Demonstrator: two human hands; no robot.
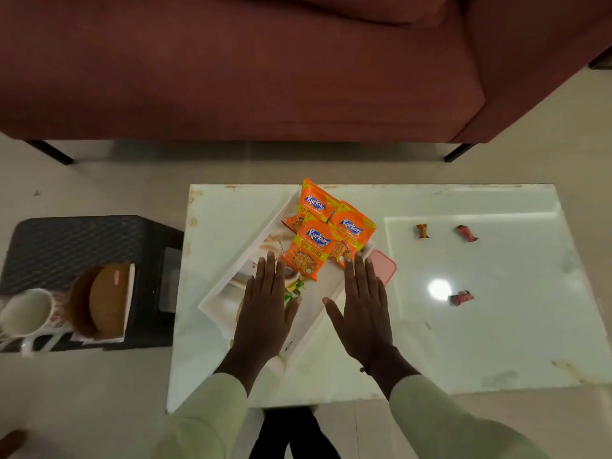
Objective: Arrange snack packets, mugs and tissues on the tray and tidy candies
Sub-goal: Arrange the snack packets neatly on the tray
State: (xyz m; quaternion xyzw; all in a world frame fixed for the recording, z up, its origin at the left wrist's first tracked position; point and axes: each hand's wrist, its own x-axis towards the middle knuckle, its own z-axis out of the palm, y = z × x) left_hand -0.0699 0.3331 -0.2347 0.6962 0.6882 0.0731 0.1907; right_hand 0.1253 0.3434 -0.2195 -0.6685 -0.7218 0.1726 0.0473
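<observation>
A white printed tray (228,286) lies at an angle on the pale table. Three orange snack packets (309,246) overlap at its far end. My left hand (265,309) is flat and open over the tray's middle. Just to the right, my right hand (362,306) is also flat and open, its fingertips near the packets. Three wrapped candies lie on the right half of the table: one (422,230), another (467,232) and a third (461,297). A white mug (28,314) and a brown tissue holder (102,301) stand on a dark stool at the left.
A pink flat thing (384,266) pokes out from under the tray's right corner. The dark woven stool (76,240) stands left of the table (496,342). A maroon sofa (231,67) fills the far side. Pale floor surrounds the table.
</observation>
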